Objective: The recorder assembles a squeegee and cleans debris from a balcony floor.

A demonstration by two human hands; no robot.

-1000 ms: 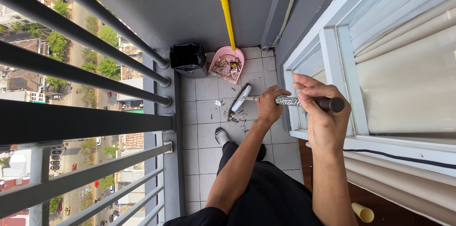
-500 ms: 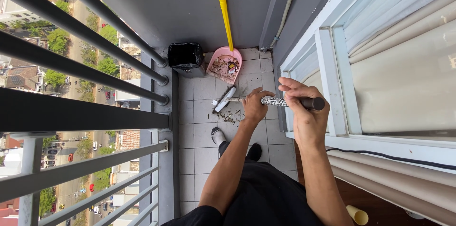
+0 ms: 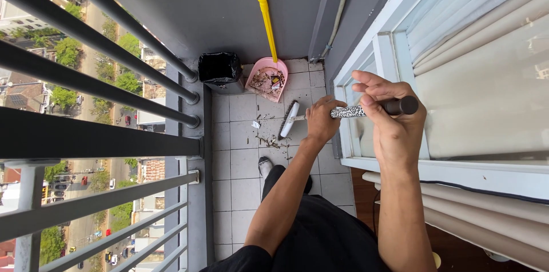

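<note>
Head view: both hands grasping long patterned-handle broom [image 3: 349, 112] over tiled balcony floor [image 3: 240, 163].
Left hand [image 3: 321, 120] clenched mid-handle, right hand [image 3: 394, 123] wrapped round dark top end; bristle head near pink plastic dustpan [image 3: 267, 78].

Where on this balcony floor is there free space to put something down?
Bare tiles lie low in the picture, between the railing post and the person's leg. The far corner is crowded: black bin, pink dustpan, broom head and scattered debris. Both hands, left hand and right hand, hold the broom handle.
</note>
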